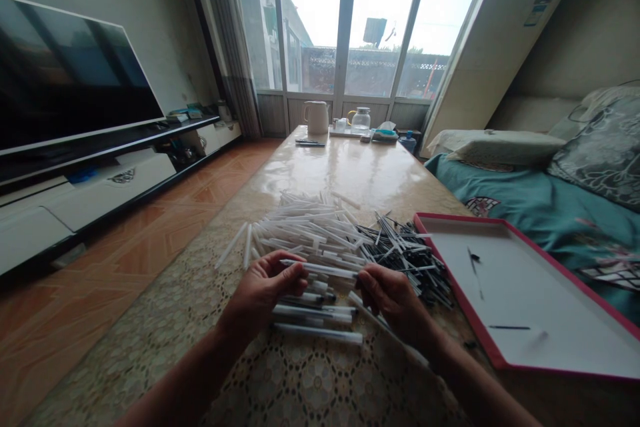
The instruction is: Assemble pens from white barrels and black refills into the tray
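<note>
Between my two hands a translucent white pen [330, 269] lies level above the table. My left hand [273, 277] pinches its pointed end, and my right hand [387, 290] grips the other end, with fingertips closed around it. Beneath them rest several pens with dark parts [320, 312] in a loose row, one lone pen [320, 333] nearest me. Just beyond my hands is a heap of white pen barrels [305, 223]. Right of that heap spreads a pile of dark refills [410, 257]. Another pale barrel [373, 313] lies partly hidden under my right hand.
A pink-edged white tray [545, 293] stands at the right with a few small dark pieces in it. At the table's far end are a white jug [316, 117], a glass pitcher [361, 120] and a tissue pack [385, 133]. A bed or sofa [510, 190] borders the right side.
</note>
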`<action>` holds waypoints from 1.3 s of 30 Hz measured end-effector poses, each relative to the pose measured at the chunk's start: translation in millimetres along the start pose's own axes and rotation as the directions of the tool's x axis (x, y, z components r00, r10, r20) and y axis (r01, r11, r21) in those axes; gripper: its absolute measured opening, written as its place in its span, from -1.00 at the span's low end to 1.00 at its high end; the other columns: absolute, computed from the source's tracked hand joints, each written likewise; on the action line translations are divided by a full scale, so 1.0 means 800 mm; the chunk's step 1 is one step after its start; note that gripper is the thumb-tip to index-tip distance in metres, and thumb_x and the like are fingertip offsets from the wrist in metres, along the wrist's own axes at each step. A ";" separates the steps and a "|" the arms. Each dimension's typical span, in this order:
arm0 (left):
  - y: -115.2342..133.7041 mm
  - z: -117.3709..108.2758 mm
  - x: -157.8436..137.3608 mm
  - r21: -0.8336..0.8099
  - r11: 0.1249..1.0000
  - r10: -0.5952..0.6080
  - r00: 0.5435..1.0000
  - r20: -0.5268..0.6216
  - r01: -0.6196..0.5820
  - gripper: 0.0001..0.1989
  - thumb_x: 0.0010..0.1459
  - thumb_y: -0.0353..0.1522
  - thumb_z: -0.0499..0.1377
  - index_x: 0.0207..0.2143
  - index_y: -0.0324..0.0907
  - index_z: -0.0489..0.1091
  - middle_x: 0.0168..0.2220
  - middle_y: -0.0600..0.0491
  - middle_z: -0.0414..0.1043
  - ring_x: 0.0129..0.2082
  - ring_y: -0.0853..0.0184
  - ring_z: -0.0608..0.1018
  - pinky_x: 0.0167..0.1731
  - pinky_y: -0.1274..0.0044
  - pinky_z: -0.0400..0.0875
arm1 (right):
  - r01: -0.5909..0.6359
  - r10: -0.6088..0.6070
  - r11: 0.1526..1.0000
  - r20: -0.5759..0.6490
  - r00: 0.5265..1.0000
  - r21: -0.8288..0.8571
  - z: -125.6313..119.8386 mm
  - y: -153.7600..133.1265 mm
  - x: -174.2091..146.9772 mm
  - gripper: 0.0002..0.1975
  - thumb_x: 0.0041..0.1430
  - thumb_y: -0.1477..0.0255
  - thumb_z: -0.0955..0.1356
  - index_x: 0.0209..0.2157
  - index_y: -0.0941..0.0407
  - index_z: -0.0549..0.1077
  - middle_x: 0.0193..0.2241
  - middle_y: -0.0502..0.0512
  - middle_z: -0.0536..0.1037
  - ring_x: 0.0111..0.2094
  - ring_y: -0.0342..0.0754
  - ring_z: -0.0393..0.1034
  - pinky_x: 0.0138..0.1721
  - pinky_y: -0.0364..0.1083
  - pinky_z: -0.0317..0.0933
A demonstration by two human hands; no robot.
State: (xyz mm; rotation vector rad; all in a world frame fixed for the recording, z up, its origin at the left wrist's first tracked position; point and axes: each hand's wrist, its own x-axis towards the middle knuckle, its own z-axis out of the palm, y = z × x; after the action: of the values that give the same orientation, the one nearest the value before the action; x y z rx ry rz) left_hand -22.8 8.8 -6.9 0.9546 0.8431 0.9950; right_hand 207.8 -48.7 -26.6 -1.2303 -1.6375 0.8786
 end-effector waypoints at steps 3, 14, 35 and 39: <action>0.000 -0.002 0.003 -0.014 0.999 -0.036 0.999 -0.026 0.036 -0.66 -0.30 -0.30 0.49 -0.47 -0.26 0.49 -0.59 0.11 0.53 -0.61 0.45 0.54 -0.58 0.67 0.46 | -0.002 0.002 1.000 0.006 1.000 0.017 0.000 0.002 0.000 -0.66 0.31 0.23 0.23 -0.43 0.16 0.40 -0.61 -0.04 0.39 -0.62 -0.21 0.23 -0.56 -0.22 0.12; 0.004 0.000 0.002 -0.041 0.998 -0.046 0.998 -0.040 0.044 -0.64 -0.35 -0.31 0.51 -0.48 -0.25 0.48 -0.59 0.11 0.54 -0.60 0.45 0.55 -0.58 0.68 0.46 | -0.015 0.014 1.000 -0.023 1.000 -0.005 0.003 0.002 0.000 -0.65 0.34 0.22 0.18 -0.36 0.15 0.43 -0.56 0.01 0.47 -0.63 -0.21 0.24 -0.57 -0.22 0.14; -0.004 0.000 0.004 -0.069 0.993 -0.096 0.995 0.007 0.097 -0.66 -0.30 -0.34 0.50 -0.47 -0.27 0.48 -0.57 0.09 0.54 -0.59 0.46 0.55 -0.57 0.69 0.44 | 0.022 -0.028 0.998 -0.102 0.994 -0.063 0.003 0.002 0.001 -0.78 0.25 0.26 0.30 -0.31 0.14 0.40 -0.46 0.04 0.50 -0.47 -0.14 0.35 -0.43 -0.18 0.23; -0.004 0.000 0.003 -0.057 0.994 -0.088 0.996 0.012 0.088 -0.67 -0.29 -0.33 0.49 -0.47 -0.27 0.48 -0.58 0.08 0.54 -0.59 0.44 0.55 -0.58 0.69 0.44 | -0.019 0.017 0.998 -0.041 0.999 -0.063 0.002 0.003 0.000 -0.59 0.35 0.20 0.15 -0.47 0.13 0.36 -0.59 0.00 0.44 -0.65 -0.21 0.23 -0.58 -0.21 0.12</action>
State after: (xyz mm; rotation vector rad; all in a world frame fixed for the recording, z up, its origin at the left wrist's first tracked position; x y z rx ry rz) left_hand -21.0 10.4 -10.0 0.8653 0.8371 0.9332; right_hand 207.0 -47.9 -29.3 -1.3001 -1.6354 0.8136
